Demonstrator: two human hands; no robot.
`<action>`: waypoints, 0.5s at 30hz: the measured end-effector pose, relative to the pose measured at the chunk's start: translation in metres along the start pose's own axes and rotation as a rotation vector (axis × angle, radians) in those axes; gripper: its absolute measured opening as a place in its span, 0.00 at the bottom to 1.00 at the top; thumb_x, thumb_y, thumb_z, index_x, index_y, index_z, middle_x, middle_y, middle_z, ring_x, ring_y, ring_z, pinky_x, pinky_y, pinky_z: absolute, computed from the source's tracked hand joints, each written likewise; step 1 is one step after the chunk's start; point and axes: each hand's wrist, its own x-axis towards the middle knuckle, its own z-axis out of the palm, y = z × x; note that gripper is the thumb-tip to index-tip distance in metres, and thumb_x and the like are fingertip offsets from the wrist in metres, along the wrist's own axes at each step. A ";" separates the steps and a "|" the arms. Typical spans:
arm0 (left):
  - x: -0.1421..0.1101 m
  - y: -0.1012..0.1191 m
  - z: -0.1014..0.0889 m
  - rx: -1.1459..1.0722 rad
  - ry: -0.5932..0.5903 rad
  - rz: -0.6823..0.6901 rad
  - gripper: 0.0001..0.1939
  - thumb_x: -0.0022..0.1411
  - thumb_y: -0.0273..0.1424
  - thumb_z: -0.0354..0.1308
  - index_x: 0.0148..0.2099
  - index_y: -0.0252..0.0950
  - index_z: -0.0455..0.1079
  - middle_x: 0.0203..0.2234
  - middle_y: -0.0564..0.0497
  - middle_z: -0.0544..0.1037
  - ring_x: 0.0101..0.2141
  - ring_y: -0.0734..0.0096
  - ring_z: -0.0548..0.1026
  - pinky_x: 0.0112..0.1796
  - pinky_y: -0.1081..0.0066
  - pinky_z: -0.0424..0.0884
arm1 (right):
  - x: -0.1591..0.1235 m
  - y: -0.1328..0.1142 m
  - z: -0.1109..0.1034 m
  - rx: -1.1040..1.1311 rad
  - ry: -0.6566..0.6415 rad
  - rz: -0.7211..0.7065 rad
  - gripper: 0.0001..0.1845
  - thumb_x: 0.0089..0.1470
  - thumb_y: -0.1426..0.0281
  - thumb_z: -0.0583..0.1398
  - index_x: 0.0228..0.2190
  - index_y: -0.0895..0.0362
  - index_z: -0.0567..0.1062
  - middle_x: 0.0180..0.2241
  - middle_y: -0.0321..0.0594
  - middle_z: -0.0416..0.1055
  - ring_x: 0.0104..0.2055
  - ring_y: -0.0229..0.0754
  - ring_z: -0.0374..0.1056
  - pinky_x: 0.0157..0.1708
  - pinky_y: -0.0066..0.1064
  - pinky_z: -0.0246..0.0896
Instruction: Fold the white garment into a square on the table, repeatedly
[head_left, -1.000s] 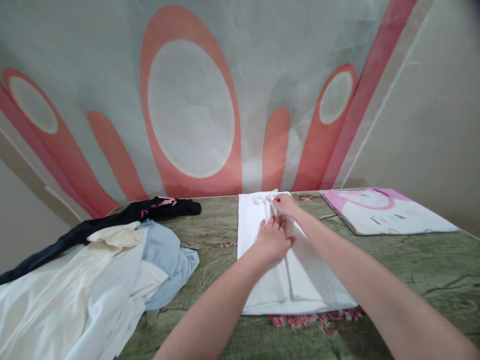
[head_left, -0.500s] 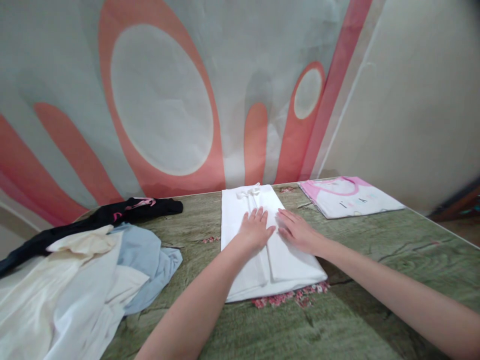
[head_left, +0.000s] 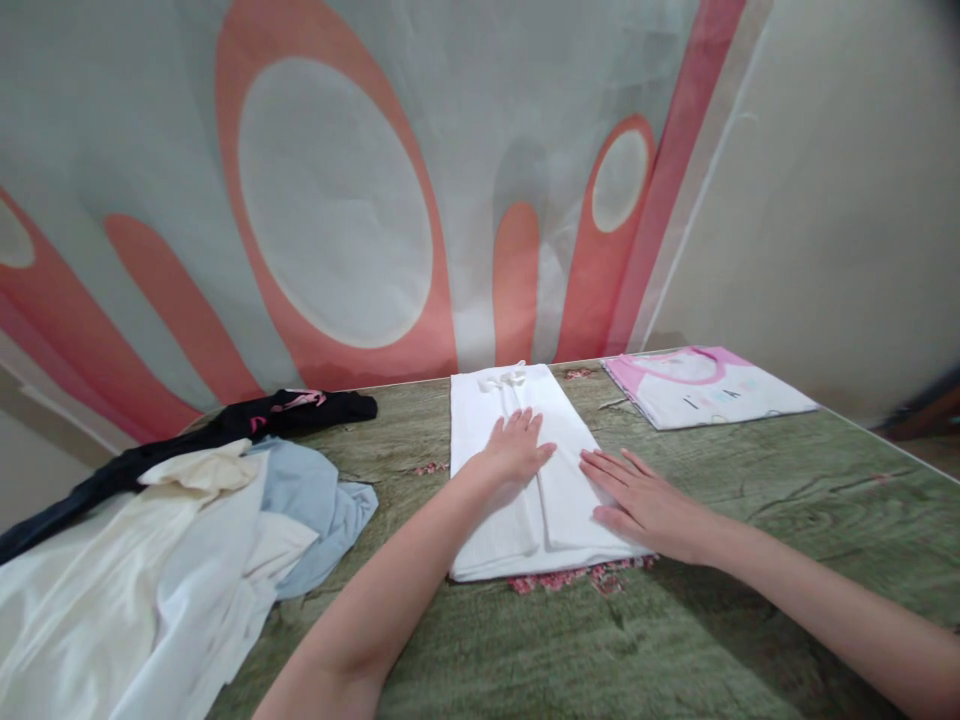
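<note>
A folded white garment lies flat in the middle of the table, with a small white bow near its far end. My left hand rests flat on its upper middle, fingers spread and pointing away from me. At the garment's right edge lies my right hand, palm down with the fingers stretched out over the cloth. Neither hand grips anything. The cloth under both palms is hidden.
To the left, a loose heap holds cream and white clothes, a light blue garment and a black garment with pink print. A folded white-and-pink T-shirt lies at the back right of the wood-patterned table. A printed wall hanging rises behind.
My right hand has let go of the bow and moved down to the garment's right edge, its fingers now flat. My left hand stays on the garment. The view has turned rightward.
</note>
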 end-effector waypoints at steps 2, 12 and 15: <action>-0.010 -0.004 -0.010 -0.006 -0.012 0.062 0.30 0.65 0.44 0.40 0.63 0.34 0.45 0.62 0.41 0.46 0.61 0.57 0.44 0.57 0.57 0.45 | 0.004 -0.001 -0.004 0.000 -0.007 -0.004 0.27 0.57 0.57 0.49 0.56 0.52 0.60 0.59 0.45 0.56 0.60 0.49 0.51 0.60 0.51 0.36; -0.102 -0.052 -0.032 -0.063 0.092 0.156 0.27 0.59 0.30 0.53 0.60 0.33 0.53 0.60 0.41 0.55 0.59 0.62 0.53 0.57 0.63 0.50 | 0.061 -0.048 -0.017 0.214 0.014 -0.132 0.16 0.53 0.71 0.53 0.44 0.58 0.70 0.46 0.47 0.66 0.47 0.46 0.64 0.48 0.37 0.58; -0.115 -0.065 -0.027 -0.105 0.188 0.108 0.24 0.59 0.29 0.53 0.57 0.33 0.57 0.57 0.42 0.60 0.57 0.63 0.57 0.57 0.63 0.52 | 0.085 -0.051 -0.014 0.262 0.030 -0.025 0.16 0.53 0.72 0.53 0.44 0.59 0.69 0.40 0.45 0.69 0.37 0.42 0.67 0.41 0.33 0.60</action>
